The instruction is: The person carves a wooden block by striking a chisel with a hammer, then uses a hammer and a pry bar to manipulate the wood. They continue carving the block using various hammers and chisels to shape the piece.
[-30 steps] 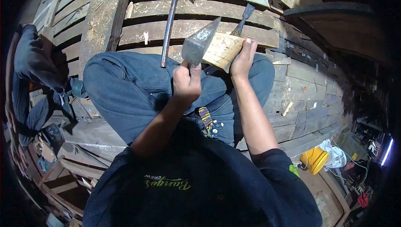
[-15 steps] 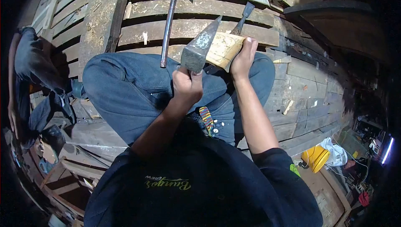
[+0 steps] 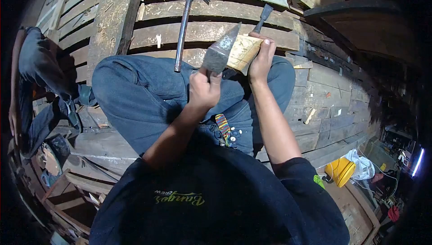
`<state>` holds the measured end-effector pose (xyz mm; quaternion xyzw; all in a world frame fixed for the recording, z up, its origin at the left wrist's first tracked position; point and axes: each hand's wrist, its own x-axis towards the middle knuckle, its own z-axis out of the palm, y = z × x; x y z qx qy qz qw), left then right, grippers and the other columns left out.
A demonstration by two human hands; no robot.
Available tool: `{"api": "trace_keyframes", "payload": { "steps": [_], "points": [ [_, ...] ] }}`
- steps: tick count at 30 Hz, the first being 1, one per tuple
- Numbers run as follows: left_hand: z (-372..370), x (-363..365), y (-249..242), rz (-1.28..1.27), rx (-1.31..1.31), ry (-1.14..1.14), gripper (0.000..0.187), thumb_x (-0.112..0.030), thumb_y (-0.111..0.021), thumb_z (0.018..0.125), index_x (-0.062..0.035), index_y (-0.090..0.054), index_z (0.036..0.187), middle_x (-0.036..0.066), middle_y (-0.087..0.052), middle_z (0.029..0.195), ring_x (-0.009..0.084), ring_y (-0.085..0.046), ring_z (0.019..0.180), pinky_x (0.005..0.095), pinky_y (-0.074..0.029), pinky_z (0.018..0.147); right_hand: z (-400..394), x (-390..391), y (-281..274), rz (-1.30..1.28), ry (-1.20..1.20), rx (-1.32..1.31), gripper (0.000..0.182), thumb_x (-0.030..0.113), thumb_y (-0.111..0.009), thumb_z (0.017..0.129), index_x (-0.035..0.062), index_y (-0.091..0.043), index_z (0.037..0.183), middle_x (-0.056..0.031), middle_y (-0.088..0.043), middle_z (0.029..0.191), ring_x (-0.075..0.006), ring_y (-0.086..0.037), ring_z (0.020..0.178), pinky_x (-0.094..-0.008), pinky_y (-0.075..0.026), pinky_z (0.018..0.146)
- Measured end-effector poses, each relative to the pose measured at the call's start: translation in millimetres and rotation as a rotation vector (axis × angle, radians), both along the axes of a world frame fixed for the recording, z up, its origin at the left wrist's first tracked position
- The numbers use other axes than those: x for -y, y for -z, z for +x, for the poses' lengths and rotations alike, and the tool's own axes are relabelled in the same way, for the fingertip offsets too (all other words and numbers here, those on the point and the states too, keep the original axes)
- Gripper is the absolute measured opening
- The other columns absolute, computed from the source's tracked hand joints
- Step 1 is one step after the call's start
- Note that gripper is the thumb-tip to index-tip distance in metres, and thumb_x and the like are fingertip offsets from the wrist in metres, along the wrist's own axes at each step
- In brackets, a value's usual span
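My left hand point(image 3: 204, 89) is closed around the handle of an axe point(image 3: 220, 51), its grey wedge-shaped head seen from above. Most of the handle is hidden under the head and my fist. The narrow end of the head points away from me and overlaps the left side of a pale carved wood block point(image 3: 243, 51) in this view. Dark lines mark the block's face. My right hand point(image 3: 261, 62) grips the block at its right edge, fingers over the far side. Just beyond it, a flat-bladed chisel point(image 3: 264, 15) is partly hidden by the block and hand.
A claw hammer point(image 3: 183, 29) rests by my left knee on the slatted wooden floor point(image 3: 171, 33). Wood shavings point(image 3: 112, 15) cover a beam at upper left. Another person's leg point(image 3: 36, 65) is at far left. A yellow container point(image 3: 340, 171) stands at lower right.
The axe head has shifted slightly right and tilted, its tip lower over the block. My left hand has moved a little with it. My right hand still holds the block.
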<state>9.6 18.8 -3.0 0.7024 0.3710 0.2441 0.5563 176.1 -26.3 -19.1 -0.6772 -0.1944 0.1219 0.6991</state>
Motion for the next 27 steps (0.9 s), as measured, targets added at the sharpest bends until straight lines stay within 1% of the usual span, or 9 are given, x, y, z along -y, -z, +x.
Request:
{"api": "trace_keyframes", "payload": {
  "steps": [3, 9, 11, 15, 17, 19, 23, 25, 27],
  "points": [
    [11.2, 0.4, 1.9, 0.085, -0.222, 0.063, 0.043, -0.039, -0.051, 0.095, 0.0033, -0.059, 0.093, 0.029, -0.062, 0.080, 0.0480, -0.059, 0.081, 0.0525, -0.046, 0.068, 2.1, 0.0, -7.1, 0.078, -0.015, -0.210, 0.030, 0.027, -0.030, 0.103, 0.0033, -0.048, 0.101, -0.0087, -0.056, 0.097, -0.0166, -0.053, 0.093, -0.0322, -0.043, 0.086],
    [2.9, -0.6, 4.8, 0.096, -0.107, 0.028, 0.041, -0.037, -0.051, 0.095, 0.0027, -0.059, 0.096, 0.024, -0.060, 0.069, 0.0441, -0.061, 0.067, 0.0475, -0.046, 0.060, 1.1, -3.8, -5.3, -0.032, -0.017, 0.046, 0.034, 0.028, -0.030, 0.103, 0.0021, -0.052, 0.098, -0.0093, -0.055, 0.095, -0.0177, -0.050, 0.091, -0.0312, -0.038, 0.089],
    [1.9, 2.7, 13.2, -0.072, 0.253, -0.053, 0.041, -0.038, -0.052, 0.097, -0.0007, -0.053, 0.079, 0.002, -0.048, 0.058, 0.0142, -0.045, 0.051, 0.0304, -0.033, 0.047, 4.5, -3.9, -0.6, -0.040, -0.015, 0.085, 0.036, 0.029, -0.031, 0.103, 0.0013, -0.053, 0.098, -0.0096, -0.055, 0.095, -0.0180, -0.051, 0.091, -0.0314, -0.039, 0.088],
    [2.4, 5.4, 6.6, -0.170, 0.455, -0.131, 0.033, -0.033, -0.057, 0.095, -0.0014, -0.052, 0.085, -0.006, -0.041, 0.064, 0.0049, -0.035, 0.052, 0.0228, -0.024, 0.045, 1.5, -3.5, -7.6, -0.026, -0.003, 0.035, 0.037, 0.031, -0.032, 0.103, 0.0007, -0.053, 0.098, -0.0096, -0.055, 0.095, -0.0176, -0.051, 0.091, -0.0314, -0.040, 0.087],
    [0.8, 0.6, 7.4, 0.098, 0.034, -0.058, 0.036, -0.031, -0.059, 0.093, 0.0038, -0.055, 0.088, 0.012, -0.052, 0.059, 0.0158, -0.047, 0.054, 0.0375, -0.038, 0.049, -1.2, -3.6, -10.8, -0.036, -0.007, 0.016, 0.037, 0.031, -0.032, 0.103, 0.0006, -0.052, 0.098, -0.0097, -0.056, 0.095, -0.0174, -0.052, 0.091, -0.0312, -0.040, 0.087],
    [12.7, -5.8, 1.4, 0.064, -0.226, 0.041, 0.039, -0.033, -0.053, 0.094, 0.0045, -0.059, 0.100, 0.029, -0.063, 0.082, 0.0425, -0.064, 0.077, 0.0464, -0.049, 0.066, -1.6, -4.7, -14.4, 0.065, 0.021, -0.175, 0.036, 0.030, -0.032, 0.103, 0.0009, -0.052, 0.098, -0.0097, -0.055, 0.096, -0.0166, -0.051, 0.091, -0.0302, -0.040, 0.086],
    [9.0, -7.1, 15.5, 0.045, -0.176, 0.001, 0.042, -0.038, -0.050, 0.096, 0.0033, -0.059, 0.094, 0.028, -0.061, 0.078, 0.0481, -0.059, 0.077, 0.0509, -0.046, 0.065, -0.9, -4.4, -15.3, -0.104, 0.039, 0.027, 0.035, 0.029, -0.031, 0.103, 0.0010, -0.051, 0.098, -0.0091, -0.054, 0.094, -0.0156, -0.050, 0.089, -0.0311, -0.041, 0.084],
    [3.9, -5.8, 20.8, 0.089, -0.185, 0.002, 0.041, -0.036, -0.050, 0.096, 0.0037, -0.058, 0.092, 0.026, -0.059, 0.071, 0.0427, -0.059, 0.064, 0.0476, -0.044, 0.058, -2.2, -4.2, -12.1, -0.046, 0.027, -0.014, 0.035, 0.029, -0.031, 0.103, 0.0011, -0.051, 0.098, -0.0093, -0.054, 0.094, -0.0159, -0.050, 0.089, -0.0309, -0.040, 0.084],
    [3.3, -4.2, 19.8, -0.092, 0.047, -0.097, 0.041, -0.037, -0.051, 0.097, -0.0023, -0.050, 0.074, 0.002, -0.047, 0.058, 0.0101, -0.043, 0.053, 0.0297, -0.035, 0.047, -0.9, -5.4, -8.2, 0.022, 0.020, -0.051, 0.034, 0.029, -0.031, 0.103, 0.0013, -0.051, 0.098, -0.0094, -0.053, 0.094, -0.0161, -0.049, 0.090, -0.0308, -0.040, 0.085]
  ]
}}
